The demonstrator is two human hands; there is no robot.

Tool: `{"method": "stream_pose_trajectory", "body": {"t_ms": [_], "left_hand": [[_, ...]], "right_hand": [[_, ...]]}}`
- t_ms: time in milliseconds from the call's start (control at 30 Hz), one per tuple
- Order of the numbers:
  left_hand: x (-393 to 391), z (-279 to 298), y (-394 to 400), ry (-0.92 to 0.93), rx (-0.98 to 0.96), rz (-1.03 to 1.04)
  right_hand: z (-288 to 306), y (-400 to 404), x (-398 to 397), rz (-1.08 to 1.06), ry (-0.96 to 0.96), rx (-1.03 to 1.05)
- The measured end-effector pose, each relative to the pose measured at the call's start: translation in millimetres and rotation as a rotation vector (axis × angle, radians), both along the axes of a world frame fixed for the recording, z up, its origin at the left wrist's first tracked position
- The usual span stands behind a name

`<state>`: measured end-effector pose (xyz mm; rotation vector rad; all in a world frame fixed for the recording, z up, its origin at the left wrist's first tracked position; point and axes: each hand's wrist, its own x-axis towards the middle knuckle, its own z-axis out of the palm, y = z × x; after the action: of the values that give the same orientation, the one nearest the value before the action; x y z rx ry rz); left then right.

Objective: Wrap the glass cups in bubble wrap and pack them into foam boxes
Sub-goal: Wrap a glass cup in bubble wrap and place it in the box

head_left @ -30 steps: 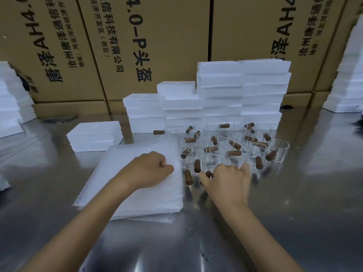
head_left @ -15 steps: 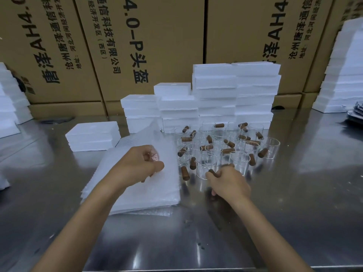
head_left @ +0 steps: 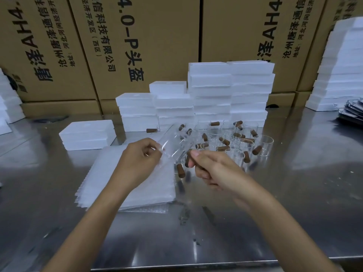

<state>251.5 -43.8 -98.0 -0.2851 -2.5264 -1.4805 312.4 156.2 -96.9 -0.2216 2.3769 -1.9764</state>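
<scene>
Our left hand (head_left: 137,156) pinches a bubble wrap sheet (head_left: 172,142) lifted off the stack (head_left: 127,185); our right hand (head_left: 214,169) grips a glass cup's brown handle (head_left: 188,160).

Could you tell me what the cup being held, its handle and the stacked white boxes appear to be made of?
Held cup: clear glass, see-through with bright glints. Its handle: matte brown, probably wood, though blurred. Stacked boxes: white foam, judging by the dull surface and ragged edges.
</scene>
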Motion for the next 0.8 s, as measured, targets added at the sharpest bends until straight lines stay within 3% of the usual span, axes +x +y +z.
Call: {"method": "stream_pose_trajectory", "body": {"t_ms": [167,267,333,433,500,567,633,667,700,800], "left_hand": [[12.8,7.4,2.1,0.24,0.081,0.08],[27.9,16.0,15.3,0.344,0.047,-0.046],[38.6,18.3,24.8,0.339,0.006,-0.193],[49.8,16.8,36.7,0.18,0.05,-0.394],[56.3,14.4,43.7,0.039,0.159,-0.518],[61.4,13.8,46.4,-0.074,0.252,-0.657],[64.7,17.6,43.5,-0.082,0.25,-0.8],[64.6,21.6,40.6,-0.019,0.254,-0.782],[61.1,25.8,37.6,0.091,0.281,-0.677],[37.9,38.8,28.0,0.418,0.358,-0.183]], "right_hand": [[-0.1,-1.6,-6.4,-0.121,0.126,0.403],[3.1,-6.6,-8.0,-0.138,0.168,0.533],[6.6,-8.6,-11.5,-0.151,0.076,0.381],[10.6,-6.6,-13.3,-0.104,-0.162,-0.178],[9.1,1.2,-14.9,-0.082,-0.223,-0.499],[5.0,5.0,-10.1,-0.042,-0.278,-0.681],[3.6,-1.0,-4.5,0.151,-0.359,-0.837],[2.6,-6.4,-0.4,0.26,-0.313,-0.875],[1.0,-4.7,2.5,0.207,-0.225,-0.853],[-8.7,19.2,2.9,0.071,-0.202,-0.73]]}}
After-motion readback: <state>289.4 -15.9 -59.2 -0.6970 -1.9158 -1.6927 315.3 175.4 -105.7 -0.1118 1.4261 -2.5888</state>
